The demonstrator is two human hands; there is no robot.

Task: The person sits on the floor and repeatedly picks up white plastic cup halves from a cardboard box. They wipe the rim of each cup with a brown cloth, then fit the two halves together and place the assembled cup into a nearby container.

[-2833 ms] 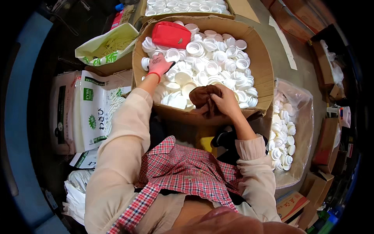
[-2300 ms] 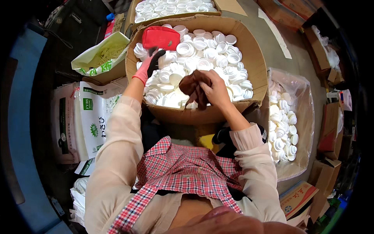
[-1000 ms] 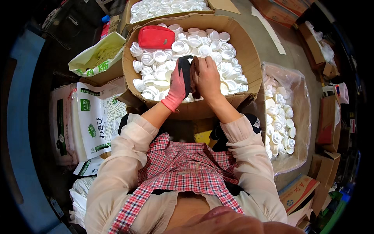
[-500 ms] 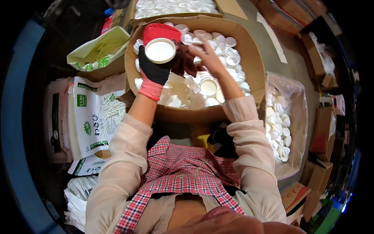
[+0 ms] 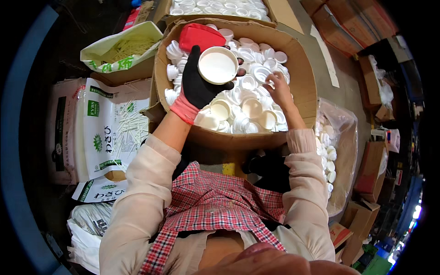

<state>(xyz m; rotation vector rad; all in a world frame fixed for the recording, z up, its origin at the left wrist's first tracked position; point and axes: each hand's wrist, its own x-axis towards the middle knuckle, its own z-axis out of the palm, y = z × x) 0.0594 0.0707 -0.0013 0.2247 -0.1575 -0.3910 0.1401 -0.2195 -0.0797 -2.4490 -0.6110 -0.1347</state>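
Note:
My left hand (image 5: 200, 87), in a black glove with a pink cuff, holds a round white lid (image 5: 218, 65). The lid lies face up on the palm, and dark fingertips show past its right rim. To the right, my bare right hand (image 5: 279, 87) hovers over the heap with loosely bent fingers apart and nothing visible in them. Beneath both hands, a large cardboard box (image 5: 302, 78) is filled with white plastic lids (image 5: 247, 82). At the box's far left, a red pouch-like thing (image 5: 200, 37) rests on the lids.
Another box of white lids (image 5: 220, 7) stands beyond. On the right is a plastic-lined box (image 5: 341, 160) with white caps. To the left, a bag (image 5: 121, 52) holds thin pale sticks, and more white sticks (image 5: 128, 133) lie on a printed bag. Cardboard boxes (image 5: 373, 169) line the far right.
My left hand has moved right with the lid, its fingers now mostly behind it. My right hand has drawn away to the right and nearer me. The view has shifted slightly.

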